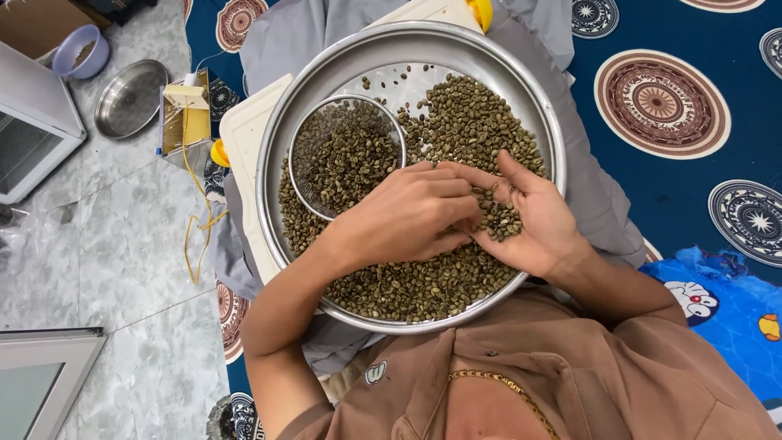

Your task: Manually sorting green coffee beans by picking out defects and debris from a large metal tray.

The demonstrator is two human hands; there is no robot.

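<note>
Hands meet over the near half of a large round steel tray (pixel 273 147) resting on the person's lap. The right hand (pixel 533 220) lies palm up, cupped and open, with a small heap of green coffee beans (pixel 498 218) sitting in the palm. The left hand (pixel 411 213) comes across from the other side, knuckles up, fingers curled and bunched, their tips pressed into that same heap and touching the right palm; whether anything is pinched between the fingertips cannot be told, since the fingers hide it.

Below and around both hands the tray floor is covered with more of the same olive-green beans, thickest along the near rim and on the far right side, with a bare shiny patch and a few loose beans at the far edge. Just beyond the left hand a round wire-mesh sieve (pixel 314 134) rests inside the tray, partly filled with beans, its near rim touching the left hand's knuckles.

The tray sits on a white board (pixel 244 130) over grey cloth (pixel 281 37). Beside it on the left stands a small open yellow box (pixel 186 118) with a yellow cord (pixel 195 232) trailing over the marble floor. Farther off lie an empty steel bowl (pixel 130 98) and a lilac plastic bowl (pixel 81 53). On the right spreads a blue mat (pixel 668 187) with round patterns.
</note>
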